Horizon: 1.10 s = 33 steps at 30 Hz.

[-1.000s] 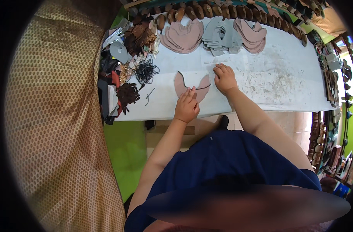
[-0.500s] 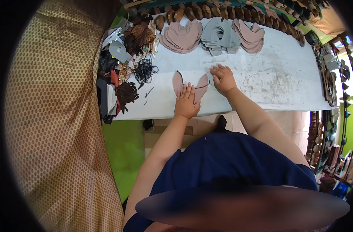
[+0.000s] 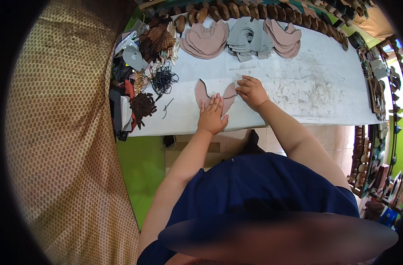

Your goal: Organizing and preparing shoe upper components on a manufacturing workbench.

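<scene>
A pink V-shaped shoe upper piece (image 3: 202,92) lies on the table before me, its two points facing away. A thin dark braided cord (image 3: 228,96) runs along its inner edge. My left hand (image 3: 212,117) rests flat on the lower middle of the piece, fingers spread, hiding part of it. At the tip of the right-hand point, my right hand (image 3: 252,92) has its thumb and fingertips drawn together on the cord's end. The fingers partly cover that end.
Stacked pink pieces (image 3: 203,44) and grey pieces (image 3: 243,42) lie at the back, below a row of brown shoe lasts (image 3: 233,9). A tangle of black cord (image 3: 163,80), brown strips (image 3: 143,106) and scraps crowd the left. A patterned curtain (image 3: 73,132) hangs beside the table.
My right hand has moved slightly left and closed its fingertips on the cord's end by the piece's right point. My left hand stays flat on the piece.
</scene>
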Each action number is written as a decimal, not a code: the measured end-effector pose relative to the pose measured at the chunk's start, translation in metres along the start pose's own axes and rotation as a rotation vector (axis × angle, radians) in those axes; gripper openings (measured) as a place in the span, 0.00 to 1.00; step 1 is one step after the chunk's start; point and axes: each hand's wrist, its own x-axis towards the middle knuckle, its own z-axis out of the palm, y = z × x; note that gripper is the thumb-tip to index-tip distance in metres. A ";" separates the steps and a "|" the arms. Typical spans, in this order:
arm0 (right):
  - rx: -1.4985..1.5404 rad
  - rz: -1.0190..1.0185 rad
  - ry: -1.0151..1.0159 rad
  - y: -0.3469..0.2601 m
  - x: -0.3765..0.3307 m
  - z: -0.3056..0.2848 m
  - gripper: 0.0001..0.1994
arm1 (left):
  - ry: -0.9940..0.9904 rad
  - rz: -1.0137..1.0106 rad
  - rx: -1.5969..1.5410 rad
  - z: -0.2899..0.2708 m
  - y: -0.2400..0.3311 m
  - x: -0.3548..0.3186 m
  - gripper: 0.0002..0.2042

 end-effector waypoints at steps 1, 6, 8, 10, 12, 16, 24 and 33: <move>0.001 0.000 0.000 0.000 0.001 0.000 0.09 | -0.005 -0.016 -0.006 0.000 0.000 0.000 0.39; 0.026 -0.056 0.061 0.003 0.005 0.001 0.04 | 0.116 -0.089 -0.040 0.002 -0.002 -0.001 0.41; 0.045 -0.051 0.075 0.001 0.004 0.000 0.04 | 0.132 -0.097 -0.039 0.004 -0.004 -0.002 0.42; 0.060 -0.044 0.090 0.004 0.004 0.000 0.04 | 0.093 -0.110 -0.043 0.005 -0.002 0.000 0.41; 0.076 -0.029 0.103 0.006 0.005 0.003 0.04 | 0.103 -0.108 -0.045 0.004 -0.003 0.000 0.41; 0.078 -0.027 0.081 0.001 0.005 -0.002 0.05 | 0.132 -0.109 -0.051 0.002 -0.003 0.000 0.39; 0.110 -0.008 -0.013 -0.002 0.005 -0.009 0.06 | 0.083 -0.092 -0.044 0.000 -0.001 0.001 0.38; 0.118 0.039 -0.010 0.003 0.005 -0.002 0.04 | -0.051 -0.068 0.041 -0.005 0.003 0.003 0.38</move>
